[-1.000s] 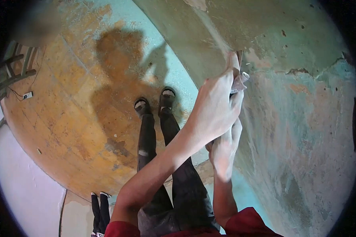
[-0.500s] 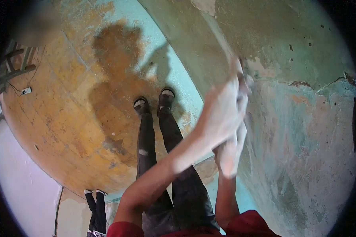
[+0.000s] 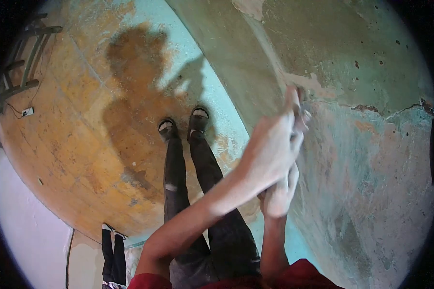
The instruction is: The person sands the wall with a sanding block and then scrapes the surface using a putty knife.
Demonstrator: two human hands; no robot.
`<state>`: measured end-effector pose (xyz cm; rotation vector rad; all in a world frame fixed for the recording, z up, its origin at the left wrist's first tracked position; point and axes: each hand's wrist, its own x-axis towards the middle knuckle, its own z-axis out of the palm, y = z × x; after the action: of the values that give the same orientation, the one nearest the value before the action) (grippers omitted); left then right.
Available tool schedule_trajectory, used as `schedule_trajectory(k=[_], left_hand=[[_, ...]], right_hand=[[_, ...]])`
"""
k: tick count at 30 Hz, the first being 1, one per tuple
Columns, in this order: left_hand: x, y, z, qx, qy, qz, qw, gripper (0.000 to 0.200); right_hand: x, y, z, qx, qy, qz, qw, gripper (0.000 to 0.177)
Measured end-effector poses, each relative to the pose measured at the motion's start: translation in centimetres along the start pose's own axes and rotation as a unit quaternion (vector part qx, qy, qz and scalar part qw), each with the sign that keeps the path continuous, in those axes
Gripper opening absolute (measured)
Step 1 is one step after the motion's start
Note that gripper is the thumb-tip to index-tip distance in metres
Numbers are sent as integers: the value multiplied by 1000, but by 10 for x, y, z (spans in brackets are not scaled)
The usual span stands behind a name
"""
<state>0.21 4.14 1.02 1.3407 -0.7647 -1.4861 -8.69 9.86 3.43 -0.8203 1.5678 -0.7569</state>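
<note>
My left hand (image 3: 270, 147) reaches across to the wall at the right, its back toward me and pale with dust. The fingers are bent and pressed together near the wall, and whatever they grip is hidden behind the hand. Just below and partly behind it is my right hand (image 3: 280, 195), also dusty, with its fingers curled up close against the left. A small dark edge shows beside the right wrist, too little of it to name. The wall (image 3: 361, 159) behind both hands is patchy green-grey plaster with a crack.
Worn orange floor (image 3: 82, 159) lies at the left, with my sandalled feet (image 3: 197, 120) near the wall's base. A wooden ladder-like frame (image 3: 26, 72) stands at the upper left beside a power strip (image 3: 28, 111) and cord. Another person's legs (image 3: 113, 255) show at the lower left.
Both hands stay together; the left fingertips have moved slightly down in the view. The view has shifted a little, so more of the wooden frame shows.
</note>
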Motion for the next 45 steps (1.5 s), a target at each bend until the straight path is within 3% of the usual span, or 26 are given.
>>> schedule_trajectory(k=[2,3,4,6,7,8,10,11,14,15,18,19,22,23,26,30,31,34,38,42,45], left_hand=[[10,-2,-11,56,-23,-47,997,47],[12,-12,-12,61,-13,-5,998,45],[7,-17,-6,65,-13,-5,998,45],[-12,-20,13,-16,0,16,1000,38],[-14,-15,12,7,-11,21,1000,48],[-9,-12,7,5,-11,19,1000,48],[2,-10,-5,103,-88,-45,990,70],[-1,-22,-1,21,-38,29,999,68],[-9,-20,9,-26,-21,15,999,63],[-11,-19,11,27,3,60,998,62],[-5,-25,2,89,8,72,993,63],[-3,-25,-1,122,10,81,989,63],[-5,-22,5,48,-31,21,998,66],[-9,-21,9,36,-41,10,998,65],[-7,-19,6,95,-27,20,995,65],[-9,-23,2,56,-50,14,997,63],[-12,-30,7,-9,-58,28,998,67],[-19,-34,23,8,-4,88,996,73],[-20,-39,23,-48,-24,77,996,80],[-17,-50,22,-31,-38,51,997,85],[-15,-55,25,25,-22,104,994,89]], right_hand=[[10,13,1,-65,18,69,995,43],[15,26,10,-59,19,-63,996,42],[12,40,-1,-56,19,-62,996,42],[-3,61,-30,-170,8,-194,966,40],[-8,13,-8,-93,-1,-54,994,39],[-5,16,-6,-95,-1,-53,994,39],[0,26,-6,-113,14,-54,992,37],[3,53,-8,-138,21,-136,981,37],[-5,45,-15,-125,6,-96,987,40],[-5,39,-17,-122,-1,-82,989,41],[4,29,-10,-75,-30,-24,996,43],[10,52,-8,-128,-18,-156,979,45],[1,60,-9,-92,11,-165,982,48],[-6,49,-15,-104,0,-113,988,50],[-3,67,-23,-153,-18,-160,975,49],[-8,70,-22,-132,-28,-153,979,49],[-6,65,-24,-128,-30,-156,979,49],[4,50,-32,-119,-40,-169,978,50],[10,59,-38,-147,-24,-149,978,51],[15,68,-38,-179,-2,-157,971,51],[18,51,-24,-234,16,-190,953,51]])
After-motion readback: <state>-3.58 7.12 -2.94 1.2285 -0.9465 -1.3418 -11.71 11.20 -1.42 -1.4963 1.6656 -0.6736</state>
